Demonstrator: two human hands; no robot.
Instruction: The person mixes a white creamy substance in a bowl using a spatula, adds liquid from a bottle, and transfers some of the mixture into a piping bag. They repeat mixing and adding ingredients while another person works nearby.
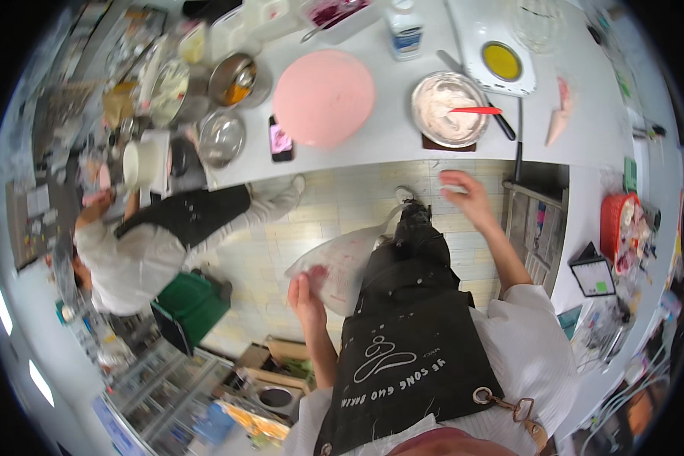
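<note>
My left hand (309, 302) pinches the edge of a translucent plastic bag (342, 256) with red printing, which hangs beside my dark apron. My right hand (468, 200) is raised in front of the table's near edge, fingers apart and holding nothing. On the white table (387, 122) before me sits a large smooth pink round (325, 97); whether it is a cake or a turntable, I cannot tell. To its right stands a metal bowl (419, 117) of pale pink cream (447, 94), with a red spatula (473, 110) resting in it.
A black-handled knife (504, 125) lies by the bowl, near a white scale (479, 71). A filled piping bag (557, 122) lies farther right. A phone (281, 151) and metal bowls (231, 80) are leftward. A co-worker (139, 265) sits at left near a green bin (191, 308).
</note>
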